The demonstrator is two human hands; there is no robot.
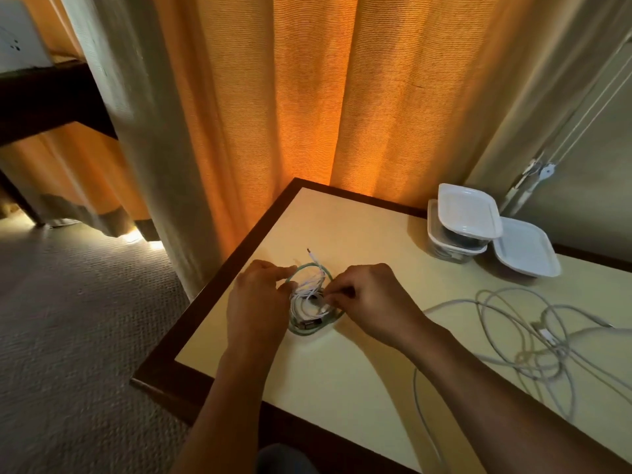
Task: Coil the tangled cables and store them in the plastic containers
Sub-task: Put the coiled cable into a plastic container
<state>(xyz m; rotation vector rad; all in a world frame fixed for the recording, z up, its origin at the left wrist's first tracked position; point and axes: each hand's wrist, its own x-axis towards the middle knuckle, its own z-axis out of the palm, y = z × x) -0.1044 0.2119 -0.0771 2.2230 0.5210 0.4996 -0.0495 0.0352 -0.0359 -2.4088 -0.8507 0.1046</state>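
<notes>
You are holding the small coil [309, 304] of green and white cable flat on the bench [342, 388], directly between your hands. Your left hand [260, 295] is curling its fingers round the coil's left rim, and your right hand [372, 299] is pinching its right edge. The plastic containers [451, 249] are sitting well apart to the far right, nearer your right hand.

No text, label, brand or number can be read here: the containers [466, 215], the cables [309, 295] and the counter [359, 227] show only plain surfaces. A white box [17, 35] at the upper left carries a few dark marks. They are too blurred to tell whether they are writing.
</notes>
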